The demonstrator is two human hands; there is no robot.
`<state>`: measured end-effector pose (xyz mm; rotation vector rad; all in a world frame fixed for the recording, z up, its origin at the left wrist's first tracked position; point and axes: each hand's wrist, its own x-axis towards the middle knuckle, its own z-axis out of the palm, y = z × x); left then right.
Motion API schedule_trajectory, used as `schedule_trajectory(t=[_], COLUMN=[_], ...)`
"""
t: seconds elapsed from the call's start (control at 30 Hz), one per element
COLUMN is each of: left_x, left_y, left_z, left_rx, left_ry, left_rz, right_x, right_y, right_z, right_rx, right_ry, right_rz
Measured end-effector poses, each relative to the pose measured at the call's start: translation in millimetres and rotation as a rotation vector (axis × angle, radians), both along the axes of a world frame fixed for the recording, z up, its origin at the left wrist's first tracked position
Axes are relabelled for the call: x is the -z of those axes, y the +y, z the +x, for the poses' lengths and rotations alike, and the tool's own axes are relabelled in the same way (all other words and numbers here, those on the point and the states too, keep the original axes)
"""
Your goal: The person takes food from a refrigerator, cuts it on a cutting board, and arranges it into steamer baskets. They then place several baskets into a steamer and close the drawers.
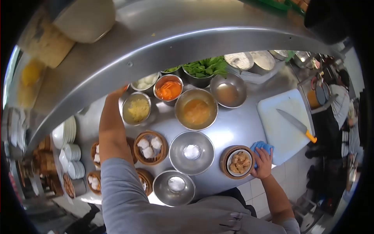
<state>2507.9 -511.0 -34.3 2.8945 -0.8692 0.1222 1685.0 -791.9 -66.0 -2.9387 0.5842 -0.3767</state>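
Note:
My left arm reaches forward over the counter, and my left hand (117, 92) is mostly hidden beneath the steel shelf edge, beside a bowl of white pieces (144, 82). Just below that bowl stands a bowl of chopped yellow food (138, 110). On the right, my right hand (261, 163) rests with its fingers spread on a crumpled blue cloth (262, 148). Its thumb is close to a round bamboo steamer (224, 162) that holds a small bowl of browned pieces (240, 162).
A knife (294, 121) lies on a white cutting board (281, 117) at the right. Steel bowls (191, 152) and a steamer of white dumplings (150, 147) stand centrally. The steel shelf (175, 37) overhangs the back. Stacked plates (69, 132) are left. A person (339, 103) is far right.

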Motion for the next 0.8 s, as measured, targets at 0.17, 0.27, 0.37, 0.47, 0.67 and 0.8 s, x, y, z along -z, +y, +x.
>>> schedule_trajectory(t=[0.17, 0.27, 0.37, 0.47, 0.67, 0.8], left_x=[62, -38, -34, 2, -44, -43], left_y=[8, -19, 15, 38, 47, 45], left_z=[46, -40, -45, -25, -101, -121], left_rx=[0.262, -0.006, 0.176, -0.041, 0.098, -0.111], left_ry=[0.040, 0.448, 0.365, 0.244, -0.003, -0.029], left_rz=[-0.035, 0.164, 0.021, -0.176, -0.153, -0.588], right_x=[-5, -4, -7, -5, -9, -5], right_y=[4, 4, 7, 7, 11, 8], right_z=[2, 5, 7, 7, 5, -1], right_rx=[0.050, 0.066, 0.078, 0.063, 0.080, 0.073], right_ry=[0.042, 0.059, 0.052, 0.026, 0.001, -0.006], right_rz=[0.000, -0.031, -0.007, -0.025, -0.031, -0.031])
